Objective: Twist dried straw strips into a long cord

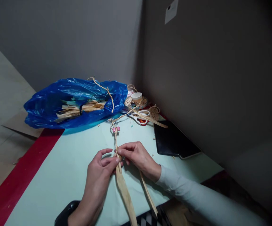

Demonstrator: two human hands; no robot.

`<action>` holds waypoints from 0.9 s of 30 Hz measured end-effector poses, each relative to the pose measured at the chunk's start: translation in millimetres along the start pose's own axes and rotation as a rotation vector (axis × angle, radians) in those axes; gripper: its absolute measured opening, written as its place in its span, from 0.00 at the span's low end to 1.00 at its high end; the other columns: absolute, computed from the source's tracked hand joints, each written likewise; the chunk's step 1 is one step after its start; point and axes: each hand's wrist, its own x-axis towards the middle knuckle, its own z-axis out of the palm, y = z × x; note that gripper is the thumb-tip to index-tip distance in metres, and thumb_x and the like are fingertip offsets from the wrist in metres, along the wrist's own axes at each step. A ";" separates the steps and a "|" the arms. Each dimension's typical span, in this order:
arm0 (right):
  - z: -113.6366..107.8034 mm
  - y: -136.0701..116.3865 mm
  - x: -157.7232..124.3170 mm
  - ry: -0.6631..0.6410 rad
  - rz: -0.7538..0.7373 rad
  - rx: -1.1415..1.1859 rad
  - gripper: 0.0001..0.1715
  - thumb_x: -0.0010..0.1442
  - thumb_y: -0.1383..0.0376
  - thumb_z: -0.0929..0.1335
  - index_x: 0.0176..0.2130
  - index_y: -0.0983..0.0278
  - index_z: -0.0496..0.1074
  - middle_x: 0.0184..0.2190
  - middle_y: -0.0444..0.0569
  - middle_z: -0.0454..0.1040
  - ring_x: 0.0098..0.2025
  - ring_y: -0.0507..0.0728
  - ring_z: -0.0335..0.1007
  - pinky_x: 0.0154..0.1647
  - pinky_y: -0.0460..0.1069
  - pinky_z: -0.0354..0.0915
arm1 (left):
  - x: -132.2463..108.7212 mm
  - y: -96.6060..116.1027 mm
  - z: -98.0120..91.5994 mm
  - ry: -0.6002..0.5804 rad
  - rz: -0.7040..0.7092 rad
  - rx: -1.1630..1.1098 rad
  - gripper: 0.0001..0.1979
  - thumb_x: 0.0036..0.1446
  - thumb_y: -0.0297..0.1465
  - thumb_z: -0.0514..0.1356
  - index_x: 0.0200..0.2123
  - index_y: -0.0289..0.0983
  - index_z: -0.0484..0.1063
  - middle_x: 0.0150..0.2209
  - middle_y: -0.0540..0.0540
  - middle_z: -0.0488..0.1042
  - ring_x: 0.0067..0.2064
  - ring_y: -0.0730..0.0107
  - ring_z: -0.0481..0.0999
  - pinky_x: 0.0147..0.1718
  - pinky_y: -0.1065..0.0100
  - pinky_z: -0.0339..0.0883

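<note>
A thin braid [116, 138] of dry, straw-coloured fibre runs down from a pink clip [116, 129] on the table. My left hand [100, 172] pinches the strands at the braid's lower end between thumb and fingers. Just above and to the right, my right hand [136, 157] grips the same strands with thumb and forefinger. A wide flat strip [124, 188] hangs from my fingers toward the table's front edge. Another narrow strip [147, 193] comes out below my right hand and points down to the right. The fingers partly hide where the strands cross.
A blue plastic bag [48, 100] holding a tied bundle of dry strips [84, 108] lies at the back left. White-handled scissors [139, 116], a paper cup [136, 98] and small woven pieces [154, 112] sit near the corner. A black tablet [175, 139] lies right, beside the wall.
</note>
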 end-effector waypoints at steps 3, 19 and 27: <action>-0.8 0.0 0.4 0.004 0.000 -0.001 0.13 0.54 0.62 0.69 0.31 0.71 0.77 0.21 0.45 0.71 0.20 0.47 0.57 0.23 0.44 0.54 | 0.3 2.1 -0.3 0.027 0.070 0.104 0.26 0.45 0.38 0.69 0.45 0.38 0.65 0.24 0.51 0.79 0.31 0.68 0.77 0.36 0.69 0.66; 2.0 0.4 -2.8 0.183 -0.336 -0.789 0.12 0.57 0.70 0.66 0.35 0.65 0.80 0.29 0.47 0.78 0.28 0.50 0.67 0.30 0.44 0.57 | 22.3 60.9 -18.4 -0.253 0.641 1.439 0.07 0.55 0.25 0.47 0.34 0.41 0.62 0.25 0.49 0.70 0.28 0.60 0.70 0.27 0.63 0.53; 3.0 0.1 -3.4 0.160 -0.211 -0.587 0.14 0.57 0.68 0.65 0.31 0.67 0.80 0.20 0.45 0.73 0.22 0.49 0.62 0.24 0.43 0.55 | 2.7 22.8 -11.7 0.028 0.689 1.091 0.05 0.60 0.32 0.50 0.34 0.42 0.64 0.26 0.49 0.73 0.27 0.62 0.74 0.27 0.63 0.63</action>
